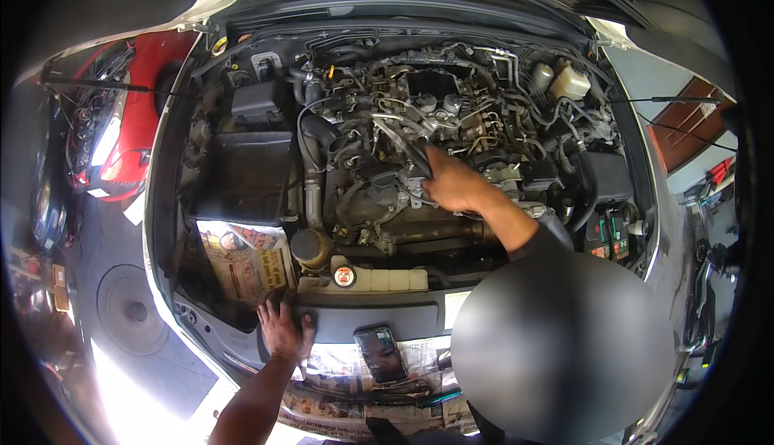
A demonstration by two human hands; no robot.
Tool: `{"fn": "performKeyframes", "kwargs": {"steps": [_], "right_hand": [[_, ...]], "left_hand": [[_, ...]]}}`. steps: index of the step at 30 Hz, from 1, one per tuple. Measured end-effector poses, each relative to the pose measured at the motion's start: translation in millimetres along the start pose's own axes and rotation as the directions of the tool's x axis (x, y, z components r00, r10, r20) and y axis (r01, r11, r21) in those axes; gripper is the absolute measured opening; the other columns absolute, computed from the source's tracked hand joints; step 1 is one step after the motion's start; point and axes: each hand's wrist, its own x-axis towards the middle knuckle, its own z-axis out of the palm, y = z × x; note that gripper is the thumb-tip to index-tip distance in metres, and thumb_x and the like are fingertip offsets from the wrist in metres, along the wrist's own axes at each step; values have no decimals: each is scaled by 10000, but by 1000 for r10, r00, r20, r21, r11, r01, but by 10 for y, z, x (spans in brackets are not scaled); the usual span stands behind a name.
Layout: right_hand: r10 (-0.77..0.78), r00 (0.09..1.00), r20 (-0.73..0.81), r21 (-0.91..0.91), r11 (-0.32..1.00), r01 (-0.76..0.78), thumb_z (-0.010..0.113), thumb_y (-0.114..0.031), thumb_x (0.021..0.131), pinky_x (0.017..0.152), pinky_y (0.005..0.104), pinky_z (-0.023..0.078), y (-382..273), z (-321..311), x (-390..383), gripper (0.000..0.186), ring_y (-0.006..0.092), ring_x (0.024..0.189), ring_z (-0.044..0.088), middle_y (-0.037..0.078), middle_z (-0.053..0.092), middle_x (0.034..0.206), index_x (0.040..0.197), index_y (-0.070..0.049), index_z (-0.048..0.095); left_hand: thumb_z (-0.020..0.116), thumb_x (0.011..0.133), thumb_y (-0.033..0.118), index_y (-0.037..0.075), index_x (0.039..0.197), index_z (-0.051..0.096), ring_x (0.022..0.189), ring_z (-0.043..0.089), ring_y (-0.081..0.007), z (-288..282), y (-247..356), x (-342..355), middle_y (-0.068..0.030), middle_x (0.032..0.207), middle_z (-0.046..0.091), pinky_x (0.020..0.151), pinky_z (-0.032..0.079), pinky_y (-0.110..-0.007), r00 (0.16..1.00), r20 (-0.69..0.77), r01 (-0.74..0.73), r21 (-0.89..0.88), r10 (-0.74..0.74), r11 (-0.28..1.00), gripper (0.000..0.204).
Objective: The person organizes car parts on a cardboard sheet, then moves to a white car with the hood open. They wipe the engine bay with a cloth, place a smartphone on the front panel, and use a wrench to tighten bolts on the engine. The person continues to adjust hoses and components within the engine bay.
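My right hand (455,183) reaches over the middle of the open car engine (387,195), its arm running back into a dark sleeve. Its fingers are wrapped round a long dark tool (414,155) with a silvery end, which slants up and left among the hoses and metal pipes. Just what kind of tool it is cannot be made out. My left hand (280,328) lies with fingers spread on the black front panel (379,322), beside a newspaper sheet (250,259). A round blurred patch hides the lower right, including most of my right arm.
A phone (380,354) lies on newspaper at the front edge. Behind the panel sits a whitish plastic tank (379,278). The black box (242,172) is left, the battery (606,239) right. A hood strut (97,84) crosses the left side; a red car (141,122) stands beyond.
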Motion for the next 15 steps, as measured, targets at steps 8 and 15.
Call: {"fn": "performKeyframes", "kwargs": {"steps": [8, 15], "right_hand": [[-15, 989, -145, -594, 801, -75, 760, -51, 933, 1279, 601, 401, -405, 46, 1555, 982, 559, 1564, 425, 316, 271, 1790, 1772, -54, 249], [88, 988, -123, -667, 730, -148, 777, -72, 945, 1325, 591, 330, -624, 330, 2115, 1034, 563, 1629, 330, 280, 100, 1859, 1802, -99, 200]], "left_hand": [[691, 854, 398, 122, 1542, 595, 1434, 481, -468, -20, -9, 22, -211, 1541, 547, 1234, 361, -605, 1000, 2, 5, 12, -5, 1000, 747], [709, 839, 365, 120, 1537, 584, 1434, 473, -467, -92, 31, 31, -214, 1538, 531, 1232, 351, -625, 999, 31, 9, -18, -8, 1000, 750]]}}
